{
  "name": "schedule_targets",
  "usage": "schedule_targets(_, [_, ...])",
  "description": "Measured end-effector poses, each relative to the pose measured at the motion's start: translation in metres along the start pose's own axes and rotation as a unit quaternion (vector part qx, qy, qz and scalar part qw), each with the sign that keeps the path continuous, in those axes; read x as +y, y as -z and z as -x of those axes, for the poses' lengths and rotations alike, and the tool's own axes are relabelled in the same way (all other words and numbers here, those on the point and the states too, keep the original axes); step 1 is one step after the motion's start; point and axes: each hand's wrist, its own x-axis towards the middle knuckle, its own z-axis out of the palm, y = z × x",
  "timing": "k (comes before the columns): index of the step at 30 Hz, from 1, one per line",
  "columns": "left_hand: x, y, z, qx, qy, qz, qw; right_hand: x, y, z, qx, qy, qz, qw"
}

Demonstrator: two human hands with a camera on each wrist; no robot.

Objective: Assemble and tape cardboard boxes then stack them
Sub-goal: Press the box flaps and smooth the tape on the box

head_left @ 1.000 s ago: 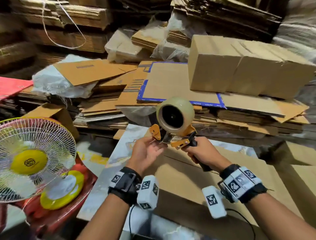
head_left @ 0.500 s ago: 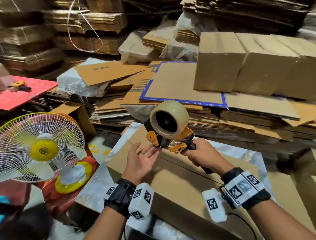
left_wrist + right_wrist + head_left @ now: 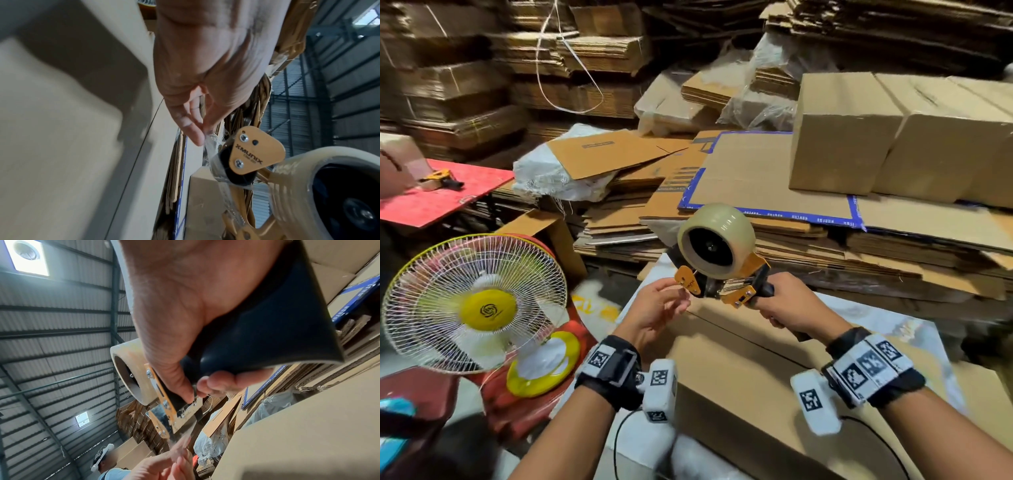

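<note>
Orange tape dispenser (image 3: pixel 717 274) carries a full clear roll (image 3: pixel 714 240).

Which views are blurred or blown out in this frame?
Head: stacks at the top left are motion-smeared, tape dispenser sharp. Left wrist: cardboard box smeared, orange plate lettering readable. Right wrist: skylight blown out, left hand fingertips blurred, right hand sharp.

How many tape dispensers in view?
2. One tape dispenser gripped by the right hand over the box; the left hand pinches its tape end. Second dispenser lies on the red table, far left.
</note>
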Motion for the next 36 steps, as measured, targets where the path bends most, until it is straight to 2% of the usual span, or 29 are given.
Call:
schedule_targets(7, [0.019,0.054,-0.042,0.004,-0.021,-0.068,0.997,-0.020,-0.042,-0.041,0.017,-0.007,0.039,0.999])
schedule_targets(14, [0.033,0.087,-0.069,-0.068,0.005,-0.079,0.995,-0.021,-0.070,-0.072,0.026,-0.006,0.122,0.992])
schedule_targets(23, [0.023,0.093,-0.093,-0.096,0.049,-0.091,0.990,-0.016,-0.081,-0.083,0.039,-0.038,0.162,0.985])
schedule_targets(27, [0.013,0.094,-0.095,-0.066,0.018,-0.124,0.990,-0.009,-0.083,-0.081,0.040,-0.053,0.170,0.983])
schedule_targets(32, [0.006,0.102,-0.093,-0.078,-0.045,-0.150,0.984,-0.006,-0.087,-0.075,0.052,-0.047,0.151,0.986])
schedule_targets(36, [-0.001,0.107,-0.095,-0.089,-0.068,-0.202,0.973,0.001,-0.090,-0.073,0.039,-0.054,0.138,0.988])
